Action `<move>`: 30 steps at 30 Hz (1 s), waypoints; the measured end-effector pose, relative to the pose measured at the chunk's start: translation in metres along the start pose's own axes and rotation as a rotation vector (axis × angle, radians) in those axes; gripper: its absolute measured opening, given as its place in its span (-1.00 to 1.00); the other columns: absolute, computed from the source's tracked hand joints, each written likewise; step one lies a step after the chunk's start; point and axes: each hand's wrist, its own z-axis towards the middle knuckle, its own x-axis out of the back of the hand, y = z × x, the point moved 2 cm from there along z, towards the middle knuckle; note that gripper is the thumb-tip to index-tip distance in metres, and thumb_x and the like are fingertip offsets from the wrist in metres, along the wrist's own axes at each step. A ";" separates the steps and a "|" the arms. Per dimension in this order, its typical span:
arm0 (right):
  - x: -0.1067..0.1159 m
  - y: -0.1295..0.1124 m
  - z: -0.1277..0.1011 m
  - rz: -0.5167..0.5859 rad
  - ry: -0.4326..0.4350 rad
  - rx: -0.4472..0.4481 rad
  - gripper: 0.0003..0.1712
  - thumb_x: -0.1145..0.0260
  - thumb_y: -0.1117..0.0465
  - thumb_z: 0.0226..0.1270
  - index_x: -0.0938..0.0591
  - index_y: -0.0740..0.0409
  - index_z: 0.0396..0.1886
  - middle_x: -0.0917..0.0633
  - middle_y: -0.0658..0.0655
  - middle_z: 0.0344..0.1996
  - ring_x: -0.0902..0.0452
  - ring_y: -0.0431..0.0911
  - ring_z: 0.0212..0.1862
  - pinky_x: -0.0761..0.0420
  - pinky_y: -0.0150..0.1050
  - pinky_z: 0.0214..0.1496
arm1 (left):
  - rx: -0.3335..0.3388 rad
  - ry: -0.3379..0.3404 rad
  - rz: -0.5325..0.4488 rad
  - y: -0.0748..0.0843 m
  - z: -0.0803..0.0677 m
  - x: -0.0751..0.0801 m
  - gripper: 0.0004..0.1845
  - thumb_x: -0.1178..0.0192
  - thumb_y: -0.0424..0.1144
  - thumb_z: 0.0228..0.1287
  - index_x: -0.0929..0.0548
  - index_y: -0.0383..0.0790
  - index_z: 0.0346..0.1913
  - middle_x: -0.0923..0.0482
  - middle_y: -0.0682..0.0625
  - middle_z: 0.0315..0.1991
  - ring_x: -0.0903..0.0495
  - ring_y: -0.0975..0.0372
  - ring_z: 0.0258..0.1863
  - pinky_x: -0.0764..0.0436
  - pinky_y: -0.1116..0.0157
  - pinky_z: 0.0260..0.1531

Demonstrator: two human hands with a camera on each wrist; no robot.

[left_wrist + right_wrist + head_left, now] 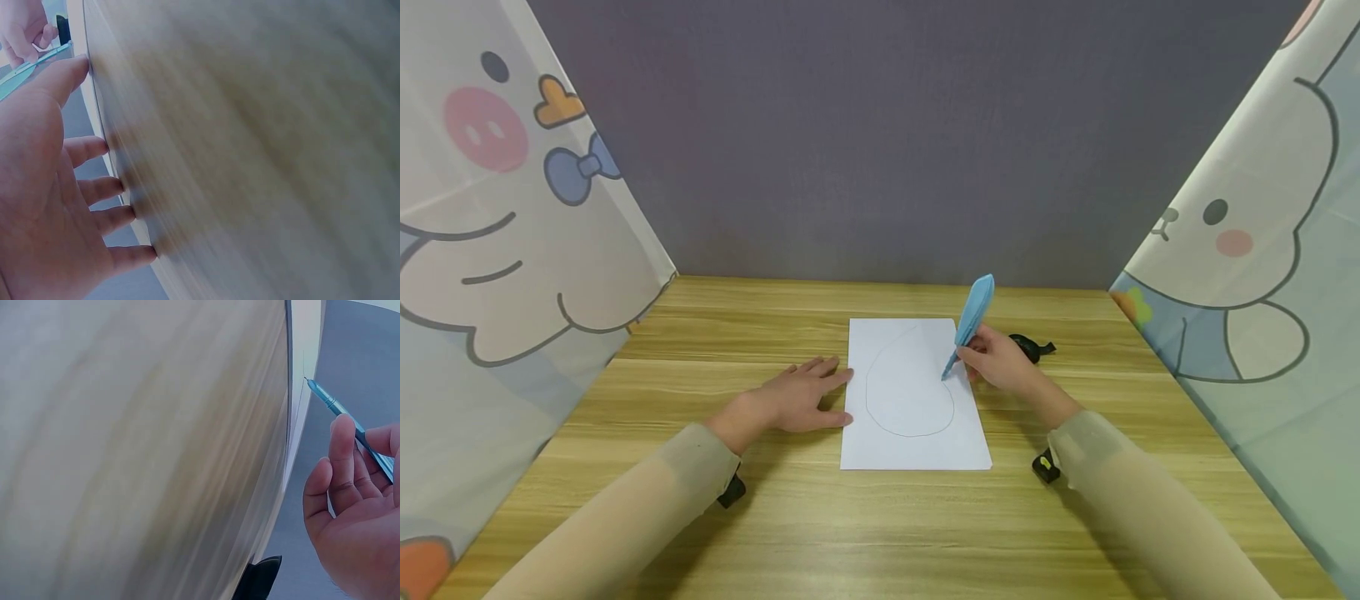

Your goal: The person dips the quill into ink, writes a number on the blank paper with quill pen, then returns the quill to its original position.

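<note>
Wooden desk (pixel 880 533) carries the paper (pixel 917 450) between my hands. My left hand (pixel 797 400) lies flat, fingers straight, pinning its edge; my right hand (pixel 1000 360) grips the blue pen (pixel 972 321), tip on the curved line (pixel 880 417). I should press steadily and follow the curve slowly.

Head camera overlooks the whole table (pixel 880 517); both wrist cameras skim it closely, sharing the paper (pixel 917 392).

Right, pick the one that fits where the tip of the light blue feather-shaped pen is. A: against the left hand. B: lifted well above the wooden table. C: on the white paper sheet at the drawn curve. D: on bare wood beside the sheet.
C: the right hand holds the light blue feather-shaped pen with its tip on the white paper sheet, at the curve's right side.
</note>
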 end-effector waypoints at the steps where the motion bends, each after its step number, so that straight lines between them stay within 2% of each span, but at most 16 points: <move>1: 0.000 -0.001 0.001 -0.005 0.003 0.002 -0.70 -0.23 0.13 0.73 -0.58 0.22 0.23 -0.80 0.31 -0.09 -0.72 0.00 -0.30 -0.70 -0.15 -0.21 | 0.001 0.000 0.001 0.000 0.000 0.000 -0.05 -0.10 0.40 0.61 -0.11 0.01 0.81 0.10 -0.21 0.83 0.08 -0.22 0.81 -0.04 -0.38 0.70; 30: -0.012 -0.009 0.023 0.008 0.012 0.018 -0.69 -0.24 0.11 0.74 -0.58 0.22 0.24 -0.82 0.30 0.01 -0.73 -0.02 -0.32 -0.62 -0.18 -0.24 | -0.006 -0.001 0.002 -0.001 0.000 0.000 -0.05 -0.08 0.40 0.61 -0.11 0.01 0.81 0.10 -0.20 0.83 0.08 -0.22 0.81 -0.04 -0.37 0.70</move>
